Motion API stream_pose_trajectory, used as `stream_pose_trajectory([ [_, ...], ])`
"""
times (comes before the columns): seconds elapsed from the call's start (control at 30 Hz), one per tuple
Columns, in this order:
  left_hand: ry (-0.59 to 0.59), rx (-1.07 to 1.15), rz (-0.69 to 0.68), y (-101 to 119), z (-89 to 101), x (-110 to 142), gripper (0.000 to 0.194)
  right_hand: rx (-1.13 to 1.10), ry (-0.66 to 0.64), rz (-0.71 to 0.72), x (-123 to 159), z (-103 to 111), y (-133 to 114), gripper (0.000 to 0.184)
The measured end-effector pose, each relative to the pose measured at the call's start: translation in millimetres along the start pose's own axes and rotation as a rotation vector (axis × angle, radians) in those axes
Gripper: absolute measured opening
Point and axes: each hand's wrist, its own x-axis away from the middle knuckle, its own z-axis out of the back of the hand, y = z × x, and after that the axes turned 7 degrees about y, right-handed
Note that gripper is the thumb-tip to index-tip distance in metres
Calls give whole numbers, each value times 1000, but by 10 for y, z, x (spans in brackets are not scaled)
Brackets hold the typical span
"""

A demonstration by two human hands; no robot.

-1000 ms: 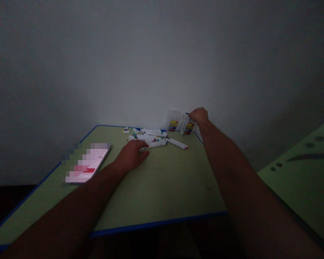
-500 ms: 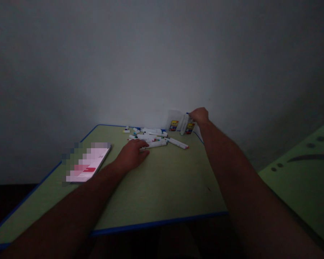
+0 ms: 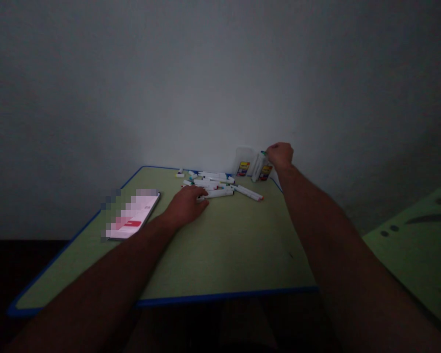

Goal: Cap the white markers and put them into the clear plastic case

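Observation:
In the head view, several white markers (image 3: 220, 194) with coloured caps lie in a loose pile at the table's far side. My left hand (image 3: 188, 202) rests at the pile's near left edge, fingers stretched out and thumb apart, by the end of one marker. My right hand (image 3: 280, 154) is raised at the far right corner. Its fingers are pinched on the green-tipped end of a marker (image 3: 263, 153), over a clear plastic case (image 3: 265, 171) with a yellow and red label. White markers seem to stand in that case.
A second clear case (image 3: 243, 162) stands against the wall, left of the first. A phone (image 3: 135, 215) with a lit, partly blurred screen lies on the left of the green table (image 3: 220, 260), which has a blue edge. Another green surface (image 3: 419, 255) is at the right.
The view has shifted slightly, moving everything a little to the right. At my right hand a green tip now shows where a blue one was. My left hand has stayed by the pile.

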Motion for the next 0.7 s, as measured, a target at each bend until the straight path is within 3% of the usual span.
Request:
stream_pose_trajectory([
  [0.1,-2,5,1,-3,7,-8,37,-31,67,-93,138,82,-131,24],
  [0.23,6,-17,35,0,50,-20,37,-104,80,-109,402,128,-247,24],
  [0.33,24,-41,90,-24,93,-32,39,-174,44,-123,651,106,-271,21],
  [0.6,71,-17,207,-164,179,-56,42,-425,-131,-359,1327,100,-355,19],
  [0.7,98,-27,256,-163,223,-63,39,-458,-181,-341,1483,127,-323,19],
])
